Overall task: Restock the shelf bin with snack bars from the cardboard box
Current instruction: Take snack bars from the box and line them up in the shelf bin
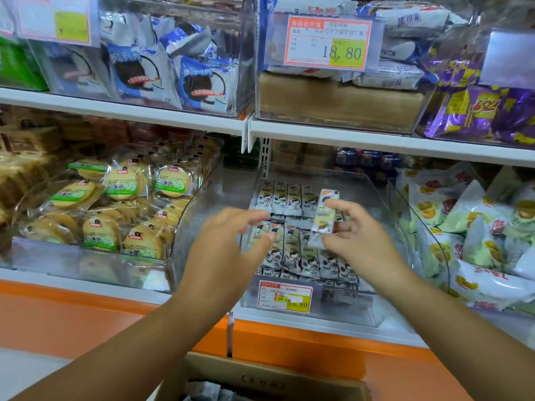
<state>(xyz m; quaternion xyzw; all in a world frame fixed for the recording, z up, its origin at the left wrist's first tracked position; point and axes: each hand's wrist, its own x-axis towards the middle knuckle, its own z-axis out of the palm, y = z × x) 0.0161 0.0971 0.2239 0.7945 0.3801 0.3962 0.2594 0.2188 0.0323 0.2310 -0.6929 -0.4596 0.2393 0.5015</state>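
Clear plastic shelf bin (pixel 385 195) half filled with rows of snack bars (pixel 292 250), right hand (pixel 359 235) grip pinching one upright snack bar (pixel 324 218) above the rows, left hand (pixel 228 247) fingers spread, empty, just beside, cardboard box (pixel 269 377) open below at frame bottom, price tag (pixel 285 295) on bin front

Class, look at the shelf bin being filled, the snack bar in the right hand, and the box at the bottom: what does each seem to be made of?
Shelf bin: clear, glossy plastic, probably acrylic; contents show through.
Snack bar: shiny printed film wrapper, crimped ends.
Box: matte brown cardboard.
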